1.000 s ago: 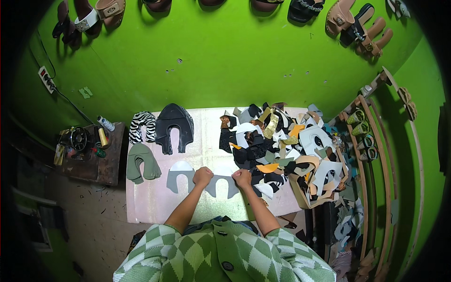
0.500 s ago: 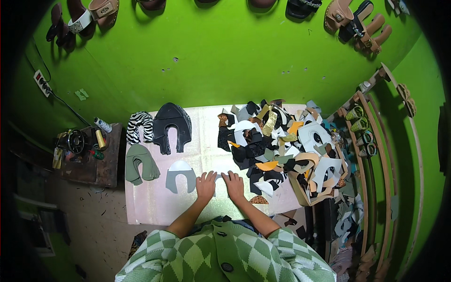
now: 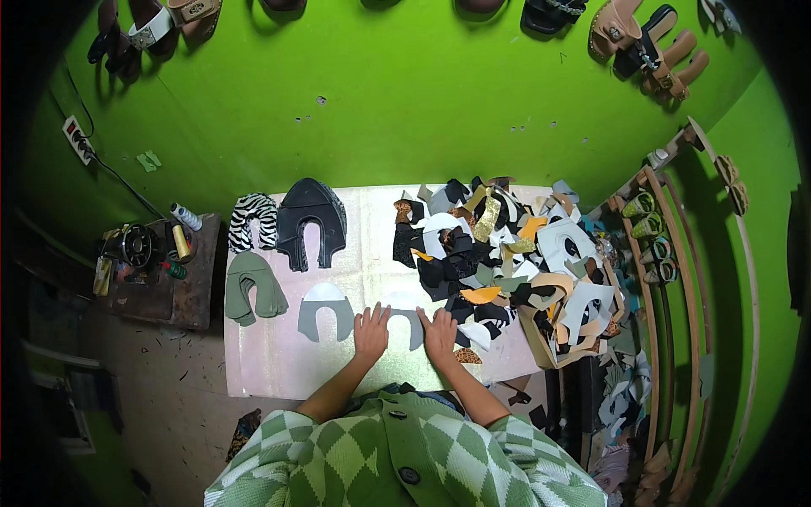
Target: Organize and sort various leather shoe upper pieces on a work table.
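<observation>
One pale table (image 3: 287, 372) carries a big messy heap of scraps (image 3: 473, 253) on its right, and a bump could spill some onto the gray and white arch piece (image 3: 404, 319), which lies flat close by, with a matching arch (image 3: 325, 302) to its left. The left hand (image 3: 370, 335) and right hand (image 3: 438, 336) seem to rest at the piece's two sides, so it could bend or go crooked if one pushes harder. Their fingers (image 3: 377, 315) are spread out, gripping nothing, so the piece could slip if they press too lightly.
</observation>
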Action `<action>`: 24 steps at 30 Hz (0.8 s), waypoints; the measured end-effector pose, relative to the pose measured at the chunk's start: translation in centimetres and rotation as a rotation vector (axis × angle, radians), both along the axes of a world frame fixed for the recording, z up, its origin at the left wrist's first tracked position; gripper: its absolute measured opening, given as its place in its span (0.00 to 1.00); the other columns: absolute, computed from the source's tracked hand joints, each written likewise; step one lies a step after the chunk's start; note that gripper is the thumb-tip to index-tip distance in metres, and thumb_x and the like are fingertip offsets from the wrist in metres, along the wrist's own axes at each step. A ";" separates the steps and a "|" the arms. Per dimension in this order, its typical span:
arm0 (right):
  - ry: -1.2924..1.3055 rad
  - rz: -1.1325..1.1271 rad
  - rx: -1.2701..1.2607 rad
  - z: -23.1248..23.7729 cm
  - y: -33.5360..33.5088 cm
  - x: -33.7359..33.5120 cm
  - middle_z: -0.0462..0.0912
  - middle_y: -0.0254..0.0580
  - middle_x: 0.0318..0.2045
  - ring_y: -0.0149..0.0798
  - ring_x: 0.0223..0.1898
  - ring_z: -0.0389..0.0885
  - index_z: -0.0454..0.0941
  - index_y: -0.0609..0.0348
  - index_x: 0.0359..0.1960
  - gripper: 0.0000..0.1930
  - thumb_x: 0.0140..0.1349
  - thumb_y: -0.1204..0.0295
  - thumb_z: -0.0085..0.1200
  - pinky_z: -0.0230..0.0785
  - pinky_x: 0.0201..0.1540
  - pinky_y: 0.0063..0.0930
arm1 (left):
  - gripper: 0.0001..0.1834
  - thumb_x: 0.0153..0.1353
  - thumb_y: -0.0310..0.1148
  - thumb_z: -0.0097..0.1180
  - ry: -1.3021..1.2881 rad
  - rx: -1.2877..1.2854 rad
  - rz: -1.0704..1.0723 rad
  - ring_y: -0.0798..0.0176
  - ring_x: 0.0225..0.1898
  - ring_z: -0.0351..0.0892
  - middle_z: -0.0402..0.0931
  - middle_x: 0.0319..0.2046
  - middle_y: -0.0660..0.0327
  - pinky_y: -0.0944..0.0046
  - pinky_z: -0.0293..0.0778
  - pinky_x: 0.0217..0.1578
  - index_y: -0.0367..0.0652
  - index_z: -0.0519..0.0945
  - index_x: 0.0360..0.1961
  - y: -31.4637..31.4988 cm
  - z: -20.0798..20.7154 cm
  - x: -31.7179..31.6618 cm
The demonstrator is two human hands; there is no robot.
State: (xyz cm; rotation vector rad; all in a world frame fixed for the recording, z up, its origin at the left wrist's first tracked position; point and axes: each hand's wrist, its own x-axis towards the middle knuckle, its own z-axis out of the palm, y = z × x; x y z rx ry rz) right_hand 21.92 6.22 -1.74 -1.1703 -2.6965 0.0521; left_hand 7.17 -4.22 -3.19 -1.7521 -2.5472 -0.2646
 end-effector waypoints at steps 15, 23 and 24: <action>-0.039 -0.457 -0.474 -0.3 2.7 -4.8 0.81 0.46 0.35 0.49 0.40 0.79 0.76 0.56 0.39 0.19 0.48 0.61 0.63 0.70 0.42 0.38 | 0.15 0.45 0.41 0.65 -0.176 -0.130 0.413 0.58 0.42 0.75 0.78 0.33 0.60 0.52 0.60 0.48 0.48 0.79 0.33 5.4 2.2 -2.3; 0.444 -0.431 -0.717 -2.8 3.5 -3.5 0.82 0.41 0.23 0.37 0.27 0.80 0.82 0.59 0.30 0.14 0.46 0.63 0.64 0.70 0.32 0.30 | 0.11 0.48 0.38 0.64 -0.564 -0.036 0.473 0.56 0.33 0.80 0.79 0.28 0.56 0.59 0.74 0.35 0.44 0.79 0.30 4.6 -0.4 -3.5; 0.521 -0.425 -0.742 -3.7 3.8 -3.1 0.80 0.38 0.21 0.30 0.23 0.77 0.82 0.62 0.31 0.15 0.47 0.64 0.64 0.68 0.30 0.26 | 0.11 0.48 0.38 0.64 -0.565 -0.032 0.476 0.56 0.33 0.80 0.79 0.28 0.56 0.59 0.74 0.35 0.44 0.79 0.30 4.6 -0.3 -3.5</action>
